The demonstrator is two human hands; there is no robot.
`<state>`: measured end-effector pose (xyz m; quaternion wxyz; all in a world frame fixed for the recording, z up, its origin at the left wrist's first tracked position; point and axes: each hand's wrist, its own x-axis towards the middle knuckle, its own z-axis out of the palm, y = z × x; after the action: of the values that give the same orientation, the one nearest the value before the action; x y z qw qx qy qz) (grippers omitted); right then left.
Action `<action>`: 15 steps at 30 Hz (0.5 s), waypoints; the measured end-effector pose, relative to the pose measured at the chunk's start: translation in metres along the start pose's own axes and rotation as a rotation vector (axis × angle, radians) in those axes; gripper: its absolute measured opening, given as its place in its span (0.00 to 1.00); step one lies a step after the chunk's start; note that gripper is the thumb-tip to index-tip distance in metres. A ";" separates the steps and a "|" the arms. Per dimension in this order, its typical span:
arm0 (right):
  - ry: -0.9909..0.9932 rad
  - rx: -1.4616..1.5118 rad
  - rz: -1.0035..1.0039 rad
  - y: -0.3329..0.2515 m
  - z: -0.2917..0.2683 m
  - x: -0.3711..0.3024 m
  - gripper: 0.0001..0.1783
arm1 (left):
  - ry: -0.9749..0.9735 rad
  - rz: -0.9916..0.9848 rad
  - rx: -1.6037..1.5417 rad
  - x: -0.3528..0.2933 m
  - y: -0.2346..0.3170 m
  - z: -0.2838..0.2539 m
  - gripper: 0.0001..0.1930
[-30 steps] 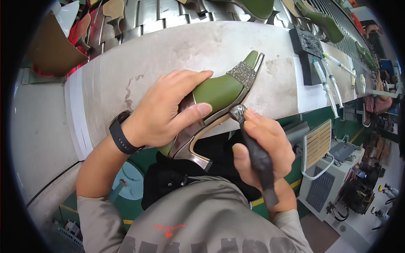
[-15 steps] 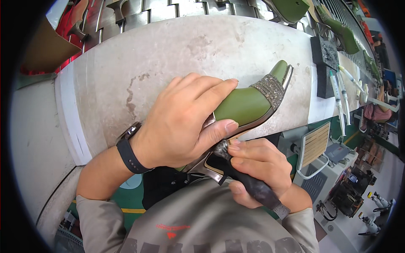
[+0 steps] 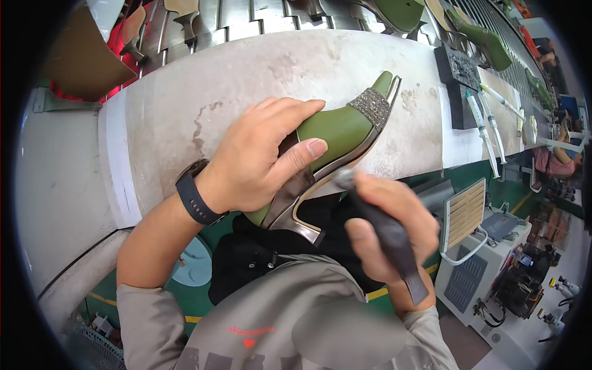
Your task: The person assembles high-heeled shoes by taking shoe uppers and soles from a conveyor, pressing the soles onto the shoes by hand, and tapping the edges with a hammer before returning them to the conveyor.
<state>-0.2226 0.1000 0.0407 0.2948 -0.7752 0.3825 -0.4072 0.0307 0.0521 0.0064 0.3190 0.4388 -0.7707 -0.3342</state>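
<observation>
My left hand (image 3: pixel 259 160) is wrapped over the back half of a green shoe last (image 3: pixel 336 137), thumb on its near side. The last wears a high-heeled sandal: a glittery strap (image 3: pixel 370 110) crosses near the toe, and its shiny bronze heel (image 3: pixel 293 225) points toward me. The toe end lies over the worktable, the heel over my lap. In my right hand (image 3: pixel 401 216) is a dark-bodied hammer with a rounded metal face (image 3: pixel 345 179) and a flat, flared far end. That face is slightly apart from the sandal's sole edge; hand and tool are blurred by motion.
The pale, stained worktable (image 3: pixel 277 68) spans the front, with a slatted metal conveyor (image 3: pixel 246 18) carrying shoe parts beyond. Right of the sandal are a black block (image 3: pixel 457 68) and several syringes (image 3: pixel 484 126). A machine with a wooden-slatted panel (image 3: pixel 464 216) stands lower right.
The hammer's face has come away from the sandal's sole, and my right hand has moved slightly right. My left hand has shifted the last and sandal left and tilted the toe further up.
</observation>
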 end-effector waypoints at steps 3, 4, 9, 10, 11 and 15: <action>0.286 0.074 -0.035 -0.024 -0.013 -0.009 0.19 | -0.004 -0.014 -0.005 -0.001 0.007 -0.004 0.25; 0.435 0.217 -0.084 -0.023 0.001 -0.014 0.19 | -0.012 -0.003 -0.013 0.001 0.006 0.000 0.25; 0.051 -0.088 -0.128 0.001 0.019 0.007 0.18 | 0.021 -0.017 -0.003 0.007 0.008 0.000 0.23; 0.040 -0.093 -0.114 0.000 0.018 0.009 0.19 | 0.036 0.008 0.002 0.010 0.004 -0.001 0.24; 0.043 -0.058 -0.094 0.001 0.014 0.016 0.19 | 0.031 0.026 0.004 0.011 0.007 -0.003 0.24; 0.159 -0.243 -0.031 0.007 -0.021 0.016 0.19 | -0.076 -0.080 0.103 0.029 0.028 -0.005 0.33</action>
<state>-0.2372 0.0800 0.0520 0.1612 -0.7764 0.4390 -0.4225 0.0099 0.0360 0.0368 0.2527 0.4721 -0.7804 -0.3229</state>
